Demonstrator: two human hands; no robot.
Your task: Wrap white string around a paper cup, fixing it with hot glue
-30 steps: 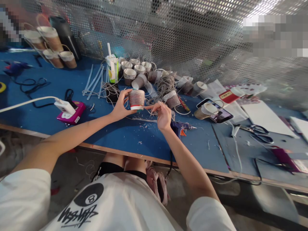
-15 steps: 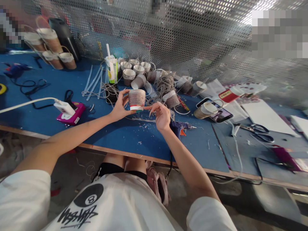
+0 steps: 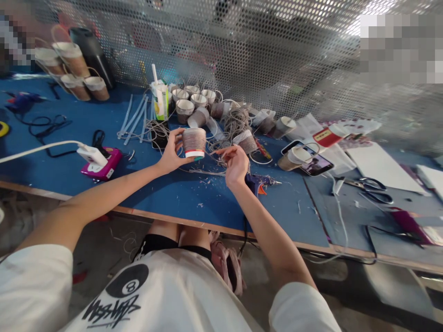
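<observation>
Mesh wall point(image 3: 242, 50) blurred; twine point(image 3: 212, 154) perhaps pinched

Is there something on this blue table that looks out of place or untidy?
Yes. A phone lies under a tipped cup, some wrapped cups lie on their sides, and twine scraps litter the blue table. The left hand holds one wrapped cup upside down.

White shirt point(image 3: 152, 299) is showing a black 8-ball with numeral "8"; graffiti lettering beneath is not reading clearly.
</observation>
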